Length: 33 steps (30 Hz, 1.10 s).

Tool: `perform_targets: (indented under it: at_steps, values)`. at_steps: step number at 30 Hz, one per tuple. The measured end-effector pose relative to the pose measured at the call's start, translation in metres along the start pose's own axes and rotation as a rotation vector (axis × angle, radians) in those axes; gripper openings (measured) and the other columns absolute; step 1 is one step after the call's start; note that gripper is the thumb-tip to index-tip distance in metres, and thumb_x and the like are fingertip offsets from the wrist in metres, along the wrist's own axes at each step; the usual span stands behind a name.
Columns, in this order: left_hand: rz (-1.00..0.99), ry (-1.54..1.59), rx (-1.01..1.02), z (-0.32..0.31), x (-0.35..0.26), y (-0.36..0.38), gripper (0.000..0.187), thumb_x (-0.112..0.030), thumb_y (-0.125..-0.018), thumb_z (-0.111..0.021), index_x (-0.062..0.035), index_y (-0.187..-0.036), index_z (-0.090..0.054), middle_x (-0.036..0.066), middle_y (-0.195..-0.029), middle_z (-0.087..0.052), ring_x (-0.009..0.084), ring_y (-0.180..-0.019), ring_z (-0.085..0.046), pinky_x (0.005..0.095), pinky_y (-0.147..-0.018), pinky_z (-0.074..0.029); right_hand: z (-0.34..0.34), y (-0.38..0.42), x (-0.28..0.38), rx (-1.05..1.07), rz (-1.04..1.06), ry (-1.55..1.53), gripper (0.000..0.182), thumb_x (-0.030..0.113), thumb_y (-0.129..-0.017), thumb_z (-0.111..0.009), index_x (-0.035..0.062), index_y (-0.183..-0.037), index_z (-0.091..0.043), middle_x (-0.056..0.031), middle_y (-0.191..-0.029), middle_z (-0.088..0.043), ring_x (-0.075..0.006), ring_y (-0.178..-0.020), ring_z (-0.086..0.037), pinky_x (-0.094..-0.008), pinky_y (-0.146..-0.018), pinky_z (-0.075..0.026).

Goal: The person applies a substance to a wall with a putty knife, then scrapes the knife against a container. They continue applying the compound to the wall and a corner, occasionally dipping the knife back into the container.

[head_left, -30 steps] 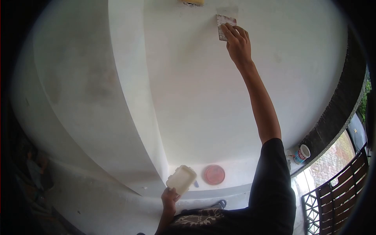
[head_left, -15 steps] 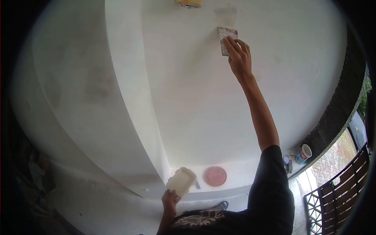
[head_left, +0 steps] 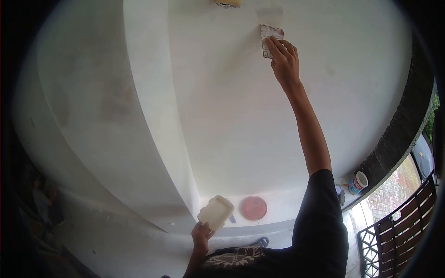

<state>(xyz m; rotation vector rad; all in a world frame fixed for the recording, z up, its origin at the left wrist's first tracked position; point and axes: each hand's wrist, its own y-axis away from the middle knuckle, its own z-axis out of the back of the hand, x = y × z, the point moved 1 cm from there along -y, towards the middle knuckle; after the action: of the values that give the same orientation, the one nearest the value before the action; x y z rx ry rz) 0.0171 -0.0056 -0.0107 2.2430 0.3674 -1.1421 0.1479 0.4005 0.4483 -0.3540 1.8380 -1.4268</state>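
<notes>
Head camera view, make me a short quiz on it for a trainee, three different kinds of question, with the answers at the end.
1. Multiple choice: what is the right hand holding up at the wall?
A) a paint roller
B) a smeared flat blade
C) a long-handled brush

2. True or false: the left hand is empty.

3. Fill in the blank: the round disc lying low in the view, near the pale tray, is ____ in colour.

Key: 1. B; 2. False, it grips the pale tray; 3. red.
</notes>
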Motion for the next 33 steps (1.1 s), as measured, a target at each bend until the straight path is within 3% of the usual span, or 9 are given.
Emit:
perform_targets:
  at_steps: [8, 10, 14, 17, 20, 24, 27, 29, 33]
  values:
    - [0.005, -0.049, -0.013, 0.003, 0.000, -0.003, 0.046, -0.022, -0.092, -0.059, 0.0004, -0.129, -0.045, 0.013, -0.113, -0.061, 0.0271, -0.102, -0.065, 0.0398, -0.088, -0.052, -0.009, -0.046, -0.030, -0.061, 0.037, 0.018, 0.037, -0.007, -0.076, -0.061, 0.0100, -0.108, -0.067, -0.0062, -0.111, -0.068, -0.0265, -0.100, -0.062, -0.0397, -0.088, -0.049]
    - [0.004, -0.049, -0.012, 0.004, -0.002, -0.001, 0.047, -0.022, -0.092, -0.059, 0.0004, -0.130, -0.045, 0.013, -0.114, -0.061, 0.0271, -0.102, -0.065, 0.0402, -0.088, -0.052, -0.001, -0.048, -0.032, -0.008, 0.004, -0.006, 0.048, -0.009, -0.074, -0.063, 0.0126, -0.116, -0.066, -0.0059, -0.115, -0.067, -0.0259, -0.107, -0.060, -0.0387, -0.093, -0.047]
    - [-0.011, -0.020, -0.031, 0.004, 0.001, 0.000, 0.048, -0.022, -0.092, -0.059, 0.0005, -0.131, -0.044, 0.013, -0.115, -0.061, 0.0275, -0.104, -0.064, 0.0410, -0.090, -0.051, 0.017, -0.053, -0.033, -0.074, -0.024, -0.094, 0.029, 0.002, -0.083, -0.065, 0.0104, -0.110, -0.069, -0.0075, -0.108, -0.070, -0.0233, -0.098, -0.065, -0.0333, -0.086, -0.050]
    - [-0.024, 0.003, -0.030, 0.001, -0.001, 0.002, 0.048, -0.022, -0.092, -0.057, 0.0007, -0.133, -0.043, 0.013, -0.115, -0.060, 0.0276, -0.105, -0.064, 0.0412, -0.091, -0.051, 0.040, -0.058, -0.030, -0.032, -0.693, -0.415, 0.027, 0.023, -0.089, -0.067, -0.0017, -0.100, -0.070, -0.0109, -0.087, -0.072, -0.0158, -0.079, -0.067, -0.0280, -0.077, -0.050]
    - [-0.022, 0.030, -0.061, -0.003, -0.005, 0.007, 0.045, -0.018, -0.092, -0.059, 0.0034, -0.129, -0.047, 0.014, -0.111, -0.058, 0.0264, -0.101, -0.061, 0.0423, -0.089, -0.053, 0.034, -0.055, -0.045, -0.274, -0.930, -1.002, 0.032, 0.021, -0.089, -0.066, -0.0085, -0.103, -0.064, -0.0117, -0.092, -0.067, -0.0193, -0.079, -0.065, -0.0331, -0.070, -0.055]
    - [-0.038, 0.041, -0.044, -0.003, -0.010, 0.005, 0.044, -0.017, -0.092, -0.059, 0.0038, -0.129, -0.046, 0.014, -0.111, -0.058, 0.0258, -0.102, -0.061, 0.0402, -0.088, -0.053, 0.059, -0.029, -0.025, -0.279, -1.180, -1.411, 0.030, 0.021, -0.093, -0.061, -0.0061, -0.105, -0.059, -0.0122, -0.095, -0.064, -0.0198, -0.080, -0.064, -0.0308, -0.071, -0.055]
    - [-0.070, 0.077, -0.063, -0.009, -0.011, 0.003, 0.043, -0.012, -0.091, -0.059, 0.0038, -0.129, -0.046, 0.013, -0.109, -0.059, 0.0234, -0.100, -0.062, 0.0358, -0.086, -0.055, 0.096, 0.037, 0.044, -0.078, -1.293, -1.620, 0.024, 0.019, -0.096, -0.056, -0.0029, -0.104, -0.060, -0.0095, -0.094, -0.064, -0.0184, -0.079, -0.064, -0.0299, -0.069, -0.055]
    - [-0.090, 0.079, -0.095, -0.006, -0.005, -0.001, 0.046, -0.009, -0.089, -0.062, 0.0016, -0.130, -0.044, 0.013, -0.114, -0.057, 0.0245, -0.104, -0.061, 0.0367, -0.087, -0.055, 0.124, 0.103, 0.116, 0.000, -1.588, -1.702, 0.021, 0.016, -0.095, -0.054, -0.0026, -0.104, -0.060, -0.0095, -0.095, -0.065, -0.0179, -0.077, -0.065, -0.0306, -0.063, -0.055]
    - [-0.138, 0.053, -0.148, -0.016, 0.001, 0.001, 0.045, -0.010, -0.090, -0.062, -0.0034, -0.130, -0.042, 0.011, -0.119, -0.055, 0.0243, -0.109, -0.059, 0.0386, -0.090, -0.053, 0.188, 0.226, 0.249, 0.470, -2.043, -1.429, 0.024, 0.014, -0.093, -0.052, -0.0068, -0.106, -0.057, -0.0146, -0.090, -0.065, -0.0220, -0.073, -0.065, -0.0338, -0.063, -0.056]
